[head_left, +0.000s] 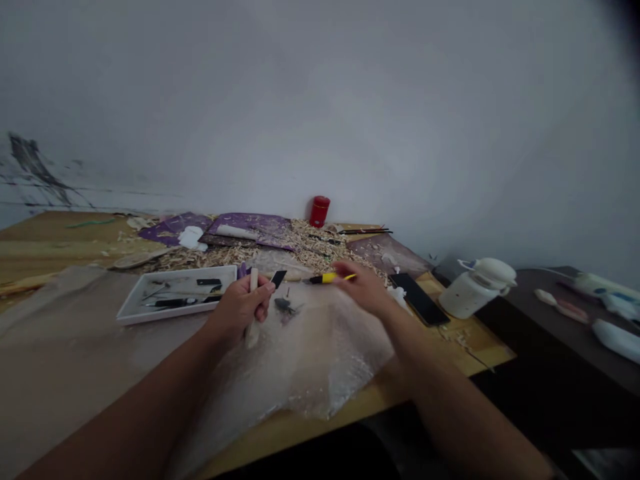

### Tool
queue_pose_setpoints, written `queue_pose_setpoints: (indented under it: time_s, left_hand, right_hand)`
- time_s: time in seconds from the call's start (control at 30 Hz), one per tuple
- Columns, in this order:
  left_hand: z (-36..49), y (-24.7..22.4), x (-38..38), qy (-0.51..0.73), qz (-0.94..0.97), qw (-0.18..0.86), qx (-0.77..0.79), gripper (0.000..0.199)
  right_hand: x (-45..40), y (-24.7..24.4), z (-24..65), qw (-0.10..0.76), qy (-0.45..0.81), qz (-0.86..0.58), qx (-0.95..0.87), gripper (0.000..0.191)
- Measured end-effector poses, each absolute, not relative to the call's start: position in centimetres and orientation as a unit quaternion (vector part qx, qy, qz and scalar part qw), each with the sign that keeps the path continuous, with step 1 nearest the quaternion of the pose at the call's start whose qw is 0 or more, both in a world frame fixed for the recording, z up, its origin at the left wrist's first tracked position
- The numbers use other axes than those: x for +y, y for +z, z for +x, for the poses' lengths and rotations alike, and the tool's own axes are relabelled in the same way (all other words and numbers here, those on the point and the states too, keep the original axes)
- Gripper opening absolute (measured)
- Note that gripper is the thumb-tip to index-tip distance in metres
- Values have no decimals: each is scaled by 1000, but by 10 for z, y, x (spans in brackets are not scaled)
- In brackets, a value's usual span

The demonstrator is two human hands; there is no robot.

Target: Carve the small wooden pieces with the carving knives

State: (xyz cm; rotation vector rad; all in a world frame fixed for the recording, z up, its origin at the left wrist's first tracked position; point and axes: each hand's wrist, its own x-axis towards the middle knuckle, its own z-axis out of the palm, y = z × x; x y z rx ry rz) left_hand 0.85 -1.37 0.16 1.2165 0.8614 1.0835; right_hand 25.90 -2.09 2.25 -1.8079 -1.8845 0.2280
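Note:
My left hand (244, 307) is closed around an upright pale wooden stick (253, 279). A dark flat piece with a slanted end (278, 279), like a blade, juts out by its thumb; whether the hand holds that too is unclear. My right hand (363, 287) has its fingers around the rear end of a yellow and black utility knife (327, 277), whose dark end points left. Between the hands, a small dark object (284, 305) of unclear kind lies on the clear plastic sheet (310, 363).
Left of my hands stands a white tray (125, 310) with a black-handled tool inside. Wood shavings (315, 247) and purple sheets (250, 223) lie behind, near a red canister (319, 211). To the right are a black phone (420, 299) and a white jug (473, 290).

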Motion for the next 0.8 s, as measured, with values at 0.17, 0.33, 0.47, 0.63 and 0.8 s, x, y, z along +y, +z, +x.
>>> queue_pose_setpoints:
  time_s: [0.17, 0.33, 0.47, 0.63, 0.8]
  left_hand:
    - [8, -2, -12, 459, 538, 597, 378, 17]
    - [9, -3, -11, 455, 539, 592, 391, 18]
    - [9, -1, -11, 453, 532, 596, 395, 19]
    - [9, 0, -9, 450, 524, 595, 412, 20]
    - [10, 0, -10, 448, 521, 600, 410, 19]
  right_hand:
    - [-41, 12, 394, 157, -28, -830, -534, 42]
    - [-43, -21, 427, 56, -8, -854, -517, 46]
    - [-35, -28, 432, 29, -14, -867, -496, 59]
    - [-34, -27, 440, 18, -22, -874, -486, 66]
    - [-34, -30, 440, 23, -35, -871, -489, 66]
